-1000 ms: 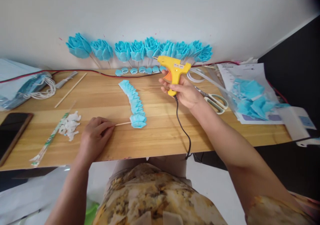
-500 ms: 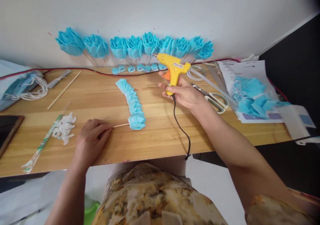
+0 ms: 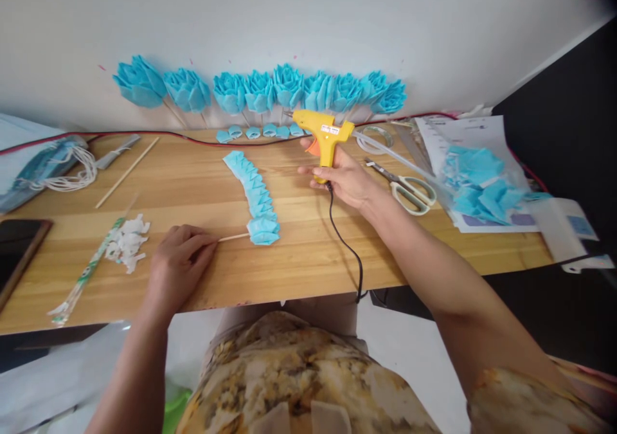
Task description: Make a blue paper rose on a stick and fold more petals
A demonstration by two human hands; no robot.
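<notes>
My right hand [image 3: 348,180] grips the handle of a yellow hot glue gun [image 3: 322,132] held above the wooden table [image 3: 299,254], nozzle pointing left; its black cord [image 3: 343,241] runs off the front edge. My left hand [image 3: 178,260] rests on the table, fingers pinched on a thin wooden stick [image 3: 234,236]. The stick's tip sits in the rolled end of a strip of folded blue paper petals [image 3: 254,197] that curves away toward the wall.
Several finished blue paper flowers [image 3: 260,90] lean against the wall, small blue rolls [image 3: 250,132] below them. Scissors [image 3: 405,189], a tape roll [image 3: 375,139] and blue paper squares [image 3: 477,186] lie right. White paper scraps [image 3: 126,243], a spare stick [image 3: 126,172] and a phone [image 3: 17,254] lie left.
My right hand has carried the glue gun a little to the left and nearer the blue strip. My left hand stays on the stick.
</notes>
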